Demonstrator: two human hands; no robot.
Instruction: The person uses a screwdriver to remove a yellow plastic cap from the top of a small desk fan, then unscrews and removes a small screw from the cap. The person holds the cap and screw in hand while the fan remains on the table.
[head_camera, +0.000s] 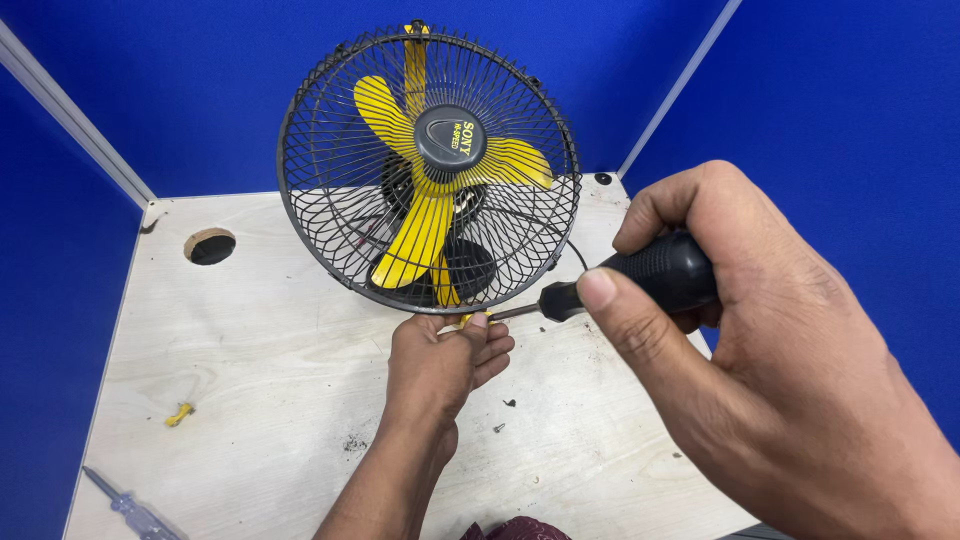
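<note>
Right hand (790, 350) grips screwdriver (640, 280) at fan (430, 165) grille rim — left hand (445, 360) pinches below; a slipping tip could jab those fingers.

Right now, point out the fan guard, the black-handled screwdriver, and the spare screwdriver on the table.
fan guard (320, 200): head view, left wire grille.
black-handled screwdriver (660, 270): head view, handle in right hand.
spare screwdriver (130, 508): head view, clear handle.
</note>
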